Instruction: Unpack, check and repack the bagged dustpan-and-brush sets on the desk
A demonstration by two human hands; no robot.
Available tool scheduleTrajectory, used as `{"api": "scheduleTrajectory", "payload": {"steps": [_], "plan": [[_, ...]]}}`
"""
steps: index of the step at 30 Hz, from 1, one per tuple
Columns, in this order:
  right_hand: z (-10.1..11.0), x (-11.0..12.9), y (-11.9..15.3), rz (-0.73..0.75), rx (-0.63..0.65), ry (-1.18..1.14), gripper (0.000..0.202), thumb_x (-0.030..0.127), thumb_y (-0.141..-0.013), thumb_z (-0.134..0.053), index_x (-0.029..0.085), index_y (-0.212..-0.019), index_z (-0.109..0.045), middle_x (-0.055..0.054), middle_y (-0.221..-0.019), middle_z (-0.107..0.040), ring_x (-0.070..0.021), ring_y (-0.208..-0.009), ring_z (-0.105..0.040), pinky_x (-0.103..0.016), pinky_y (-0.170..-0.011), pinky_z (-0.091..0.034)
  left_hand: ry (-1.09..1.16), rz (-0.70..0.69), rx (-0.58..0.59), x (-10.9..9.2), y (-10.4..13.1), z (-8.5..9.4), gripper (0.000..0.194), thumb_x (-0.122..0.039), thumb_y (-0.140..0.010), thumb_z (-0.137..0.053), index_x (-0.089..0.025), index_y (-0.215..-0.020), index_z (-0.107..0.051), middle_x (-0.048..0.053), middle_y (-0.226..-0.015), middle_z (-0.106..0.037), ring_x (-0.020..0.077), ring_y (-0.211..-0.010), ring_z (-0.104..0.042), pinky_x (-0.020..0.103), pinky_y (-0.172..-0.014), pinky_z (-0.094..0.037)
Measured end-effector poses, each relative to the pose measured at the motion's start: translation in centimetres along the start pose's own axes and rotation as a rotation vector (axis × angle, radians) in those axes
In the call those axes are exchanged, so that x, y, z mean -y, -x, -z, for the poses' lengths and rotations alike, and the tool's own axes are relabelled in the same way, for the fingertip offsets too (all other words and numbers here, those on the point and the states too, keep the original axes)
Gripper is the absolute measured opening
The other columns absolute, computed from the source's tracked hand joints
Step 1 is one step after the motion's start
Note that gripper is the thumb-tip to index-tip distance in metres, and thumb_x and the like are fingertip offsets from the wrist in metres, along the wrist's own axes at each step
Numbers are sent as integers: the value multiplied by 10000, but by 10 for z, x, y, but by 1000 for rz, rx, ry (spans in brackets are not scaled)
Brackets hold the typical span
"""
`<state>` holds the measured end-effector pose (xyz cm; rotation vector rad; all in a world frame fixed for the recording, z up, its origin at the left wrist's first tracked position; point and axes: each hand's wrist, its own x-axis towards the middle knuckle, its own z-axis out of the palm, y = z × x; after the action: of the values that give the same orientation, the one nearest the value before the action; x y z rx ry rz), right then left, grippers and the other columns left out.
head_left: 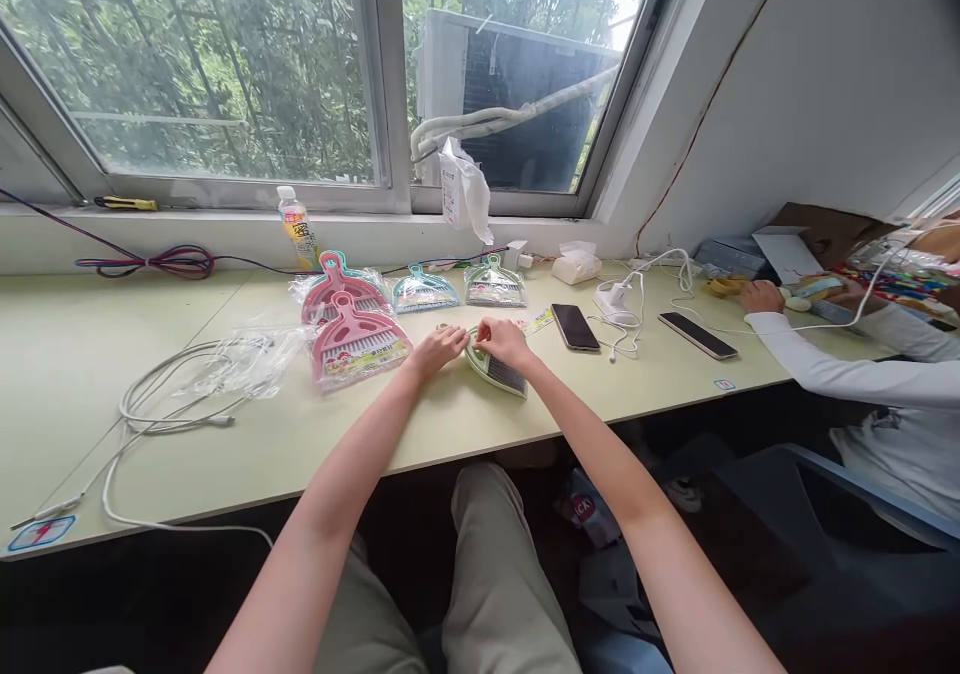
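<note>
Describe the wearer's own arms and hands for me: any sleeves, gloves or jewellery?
Both forearms are bare as far up as the picture shows; no sleeve is visible. The left hand and right hand wear no gloves. No watch, bracelet or ring shows. The white sleeve at the right belongs to another person.

both arms outstretched, hands (472, 346) close together

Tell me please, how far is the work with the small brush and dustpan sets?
Done, as it looks: one empty clear bag lies left of the pink sets. In hand: the left hand and right hand both grip a green set out of its bag. Left: two pink sets, a blue set and another green set lie in their bags.
</note>
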<state>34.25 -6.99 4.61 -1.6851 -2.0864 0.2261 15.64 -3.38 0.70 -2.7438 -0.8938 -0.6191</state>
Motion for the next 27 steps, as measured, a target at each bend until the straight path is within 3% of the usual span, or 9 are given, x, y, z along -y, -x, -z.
{"api": "scheduleTrajectory", "payload": {"steps": [5, 7, 9, 12, 16, 19, 21, 24, 27], "plan": [[-5, 2, 3, 12, 18, 68, 91, 201, -787, -710, 222, -841, -639, -15, -914, -728, -184, -856, -655, -269, -722, -431, 16, -16, 52, -3, 2, 2, 380, 2, -888, -382, -161, -1056, -681, 131, -1033, -682, 224, -1036, -656, 433, -1111, -401], [-4, 4, 3, 3, -18, 4, 77, 178, -786, -672, 217, -836, -629, -14, -896, -718, -176, -827, -649, -270, -734, -442, 64, 59, -75, -5, 2, 9, 401, -32, -907, -384, -191, -1150, -660, 119, -1104, -675, 227, -1141, -618, 477, -1191, -299], [-3, 9, -2, -12, -102, -131, 78, 178, -787, -648, 212, -849, -614, -13, -901, -710, -161, -793, -643, -266, -747, -459, 141, 257, -312, -9, -1, 17, 424, -118, -946, -395, -222, -1317, -572, 127, -1293, -612, 254, -1315, -504, 531, -1222, -209], [-3, 23, -19, -67, -278, -348, 110, 227, -794, -646, 208, -893, -601, -27, -960, -704, -151, -793, -649, -266, -775, -489, 479, 550, -559, -15, -7, 29, 481, -301, -983, -429, -249, -1461, -417, 131, -1474, -485, 287, -1440, -361, 535, -1191, -261], [-9, 33, -46, -144, -321, -508, 166, 267, -832, -606, 206, -986, -620, -55, -990, -706, -172, -871, -671, -284, -809, -515, 1167, 612, -346, -14, -12, 27, 537, -410, -922, -549, -242, -1422, -443, 113, -1388, -577, 305, -1315, -521, 457, -1035, -472], [-11, 13, -47, -182, -303, -487, 241, 242, -900, -507, 186, -1107, -615, -102, -1098, -703, -187, -1019, -657, -320, -909, -504, 1327, 772, -332, -3, -9, 18, 730, -259, -767, -715, -222, -1429, -411, 114, -1284, -640, 294, -1201, -602, 433, -971, -523], [-10, -13, -36, -267, -350, -316, 301, 237, -931, -461, 176, -1196, -591, -144, -1271, -642, -224, -1223, -567, -399, -1025, -443, 1379, 853, -380, 5, -7, 15, 736, -192, -732, -719, -224, -1406, -426, 99, -1222, -662, 268, -1135, -634, 404, -922, -549], [-6, -47, -8, -403, -196, -17, 430, 375, -956, -487, 179, -1338, -517, -174, -1511, -443, -315, -1457, -306, -591, -1124, -276, 1536, 867, -475, 11, -7, 16, 614, -164, -725, -716, -205, -1302, -508, 80, -1112, -688, 218, -996, -678, 334, -824, -576], [0, -52, 28, -330, 13, 121, 529, 506, -986, -417, 185, -1404, -465, -176, -1546, -400, -327, -1467, -299, -672, -1155, -101, 1736, 820, -582, 6, -11, 22, 533, -116, -715, -717, -190, -1217, -554, 56, -1024, -702, 168, -887, -687, 269, -764, -580]]}}
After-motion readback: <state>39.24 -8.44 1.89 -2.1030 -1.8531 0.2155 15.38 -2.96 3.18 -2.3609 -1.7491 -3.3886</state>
